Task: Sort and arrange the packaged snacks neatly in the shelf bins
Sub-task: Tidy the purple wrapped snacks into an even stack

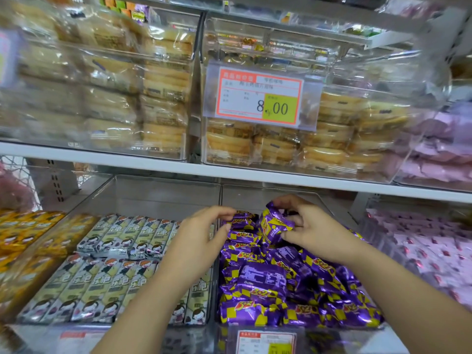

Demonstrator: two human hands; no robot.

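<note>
A clear bin (221, 198) on the lower shelf holds a loose heap of purple and yellow snack packs (286, 290). My right hand (314, 228) grips one purple pack (274, 223) and holds it upright above the back of the heap. My left hand (204, 231) reaches over the bin's left wall, its fingers curled at another purple pack (240, 221) at the back; whether it holds that pack I cannot tell. The neighbouring bin on the left has white and grey cartoon snack packs (102, 277) laid in tidy rows.
Yellow packs (23, 238) fill the bin at far left and pink packs (421, 246) the bin at right. The upper shelf (178, 167) carries clear bins of wrapped cakes (319, 146) with a price tag (260, 95) reading 8.00. A second price tag (265, 341) hangs below.
</note>
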